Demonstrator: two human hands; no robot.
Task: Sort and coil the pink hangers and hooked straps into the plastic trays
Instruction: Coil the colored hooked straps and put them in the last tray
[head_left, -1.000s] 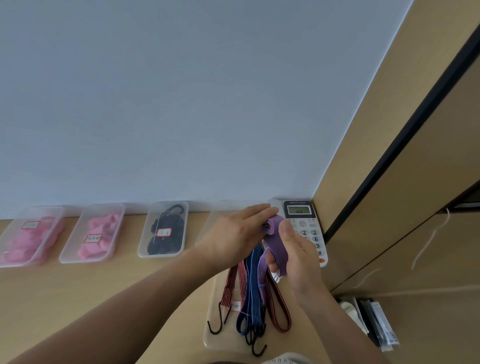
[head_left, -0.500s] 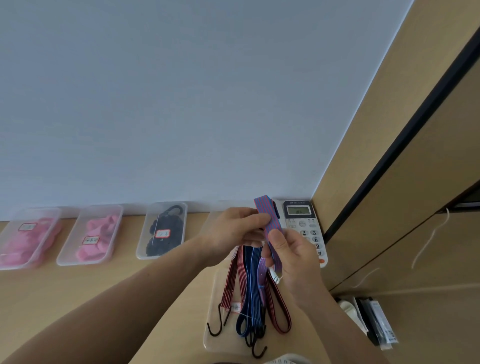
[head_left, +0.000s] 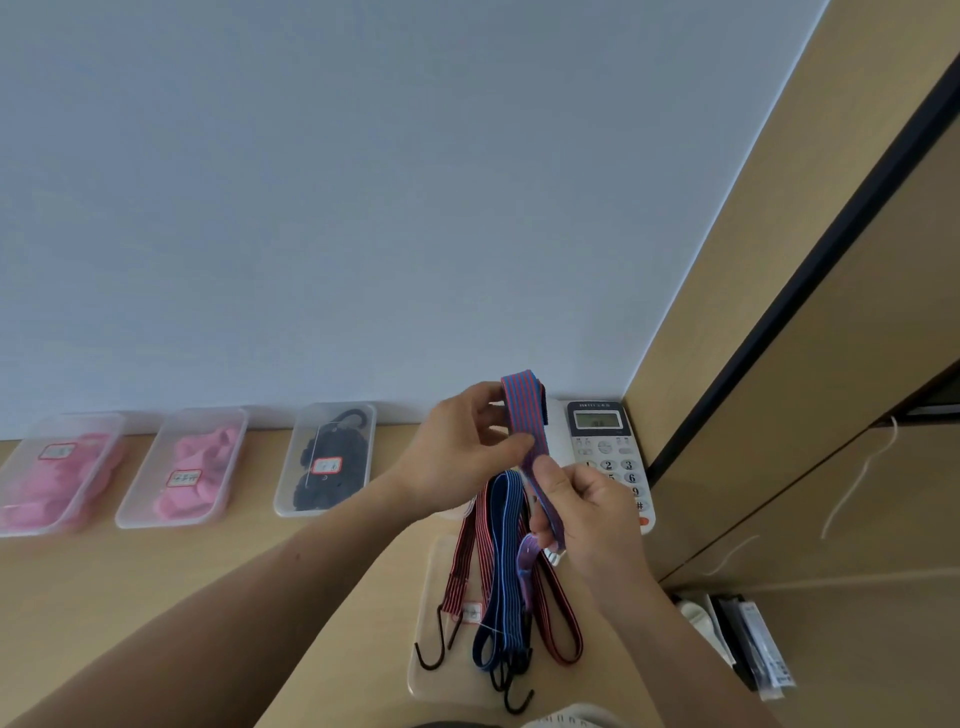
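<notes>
Head view: a red-and-blue striped strap (head_left: 523, 410) is pinched between the curled fingers (head_left: 485, 397) and thumb of the left hand (head_left: 457, 449), just under a fold that stands up above that hand. Lower down, the same strap is gripped between the thumb and bent fingers of the right hand (head_left: 589, 512), and its tail is seen hanging past the palm. Both hands are held close together above the desk (head_left: 156, 597), with the strap stretched slantwise between them, in front of a white phone (head_left: 602, 441) that is set against the wall (head_left: 363, 208). Beneath the hands a clear near tray (head_left: 422, 680) is laid on the desk. In it red straps (head_left: 467, 551) and a blue strap (head_left: 501, 545) are stretched lengthwise, with black hooks (head_left: 431, 657) lying at its near end. Whether the held strap's tail touches these cannot be told. Farther left, three clear trays are lined up along the wall, well apart from the hands. A black bundle (head_left: 332, 467) is held in the black tray (head_left: 280, 506). Blurred pink pieces (head_left: 195, 475) are held in the middle tray (head_left: 124, 519). More pink pieces are held in the far tray (head_left: 88, 417). A white label (head_left: 326, 464) is stuck on each. At the right a tan cabinet (head_left: 779, 364) is seen.
</notes>
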